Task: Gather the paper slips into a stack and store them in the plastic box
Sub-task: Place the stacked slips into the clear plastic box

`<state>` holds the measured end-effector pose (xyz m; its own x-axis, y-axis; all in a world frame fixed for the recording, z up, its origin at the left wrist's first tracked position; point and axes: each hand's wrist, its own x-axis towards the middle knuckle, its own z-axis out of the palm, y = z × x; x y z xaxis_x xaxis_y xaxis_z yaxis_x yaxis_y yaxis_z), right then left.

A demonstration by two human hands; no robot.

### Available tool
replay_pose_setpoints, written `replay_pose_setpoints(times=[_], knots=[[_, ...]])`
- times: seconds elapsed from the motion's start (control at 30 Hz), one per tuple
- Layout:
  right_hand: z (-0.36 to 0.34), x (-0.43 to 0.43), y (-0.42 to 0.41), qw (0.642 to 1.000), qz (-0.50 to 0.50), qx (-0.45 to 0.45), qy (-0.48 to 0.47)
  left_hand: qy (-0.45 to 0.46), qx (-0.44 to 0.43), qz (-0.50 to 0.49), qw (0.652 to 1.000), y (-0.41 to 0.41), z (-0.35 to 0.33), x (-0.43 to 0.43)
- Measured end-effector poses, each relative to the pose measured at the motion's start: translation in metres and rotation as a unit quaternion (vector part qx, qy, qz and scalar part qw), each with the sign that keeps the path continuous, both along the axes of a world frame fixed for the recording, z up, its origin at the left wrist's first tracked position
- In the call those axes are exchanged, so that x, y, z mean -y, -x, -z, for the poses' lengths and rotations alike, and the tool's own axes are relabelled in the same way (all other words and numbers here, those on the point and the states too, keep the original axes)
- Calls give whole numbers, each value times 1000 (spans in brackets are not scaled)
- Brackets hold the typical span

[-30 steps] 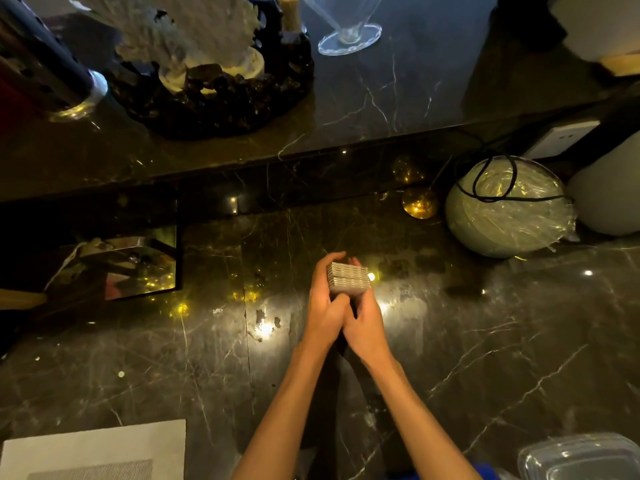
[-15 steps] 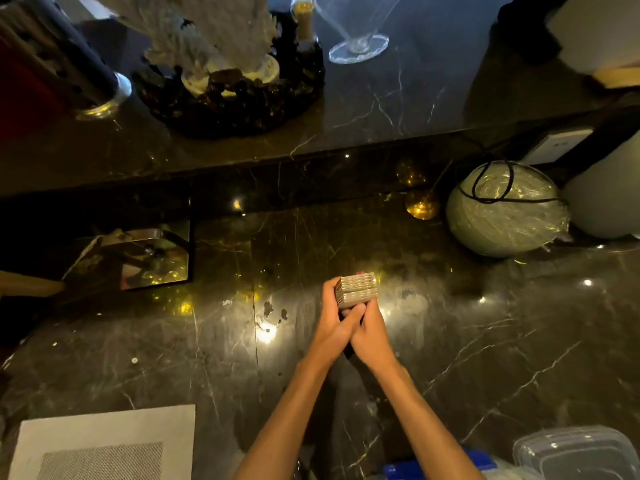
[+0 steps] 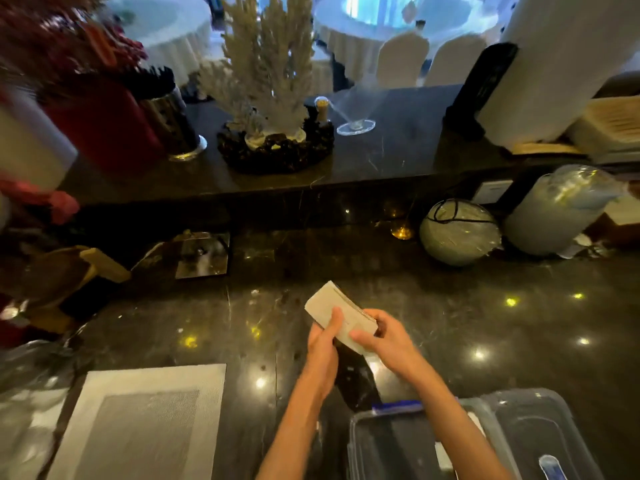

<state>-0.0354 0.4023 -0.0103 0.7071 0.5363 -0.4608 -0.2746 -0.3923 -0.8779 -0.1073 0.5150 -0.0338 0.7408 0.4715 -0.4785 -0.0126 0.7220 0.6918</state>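
Both hands pinch the stack of paper slips point(image 3: 337, 315) above the dark marble table point(image 3: 485, 323): left hand point(image 3: 322, 344) w/ thumb pressed on its top face, right hand point(image 3: 384, 337) w/ fingers closed round its near-right end, stack tilted. Clear plastic box point(image 3: 384, 445) sits open at the near edge, just under the right forearm, its lid point(image 3: 540, 431) beside it at right. A woven placemat point(image 3: 138, 420) lies at near left.
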Motion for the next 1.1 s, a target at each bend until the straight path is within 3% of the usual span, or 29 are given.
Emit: replay_pose_setpoints(times=[0.13,0.23,0.3,0.47,0.6,0.83,0.97,1.1], knots=[[-22,47,32,998,-23,-56,-2,-78,-29,23,996,48,-20,9],[-30,81,47,996,-55,-72,4,-228,-98,149,957,81,-33,14],[-33,102,52,995,-65,-74,8,-273,-99,202,935,95,-40,24],[-30,132,67,995,-70,-52,40,-283,-113,169,937,103,-46,65],[-24,154,80,989,-122,-43,74,-319,-139,185,919,100,-46,85],[1,188,99,986,-126,-58,96,-353,-193,327,855,81,-34,121],[11,204,106,981,-64,-178,46,-315,-236,315,864,78,-20,136],[18,215,100,958,79,-275,-10,-265,-216,171,924,92,-11,149]])
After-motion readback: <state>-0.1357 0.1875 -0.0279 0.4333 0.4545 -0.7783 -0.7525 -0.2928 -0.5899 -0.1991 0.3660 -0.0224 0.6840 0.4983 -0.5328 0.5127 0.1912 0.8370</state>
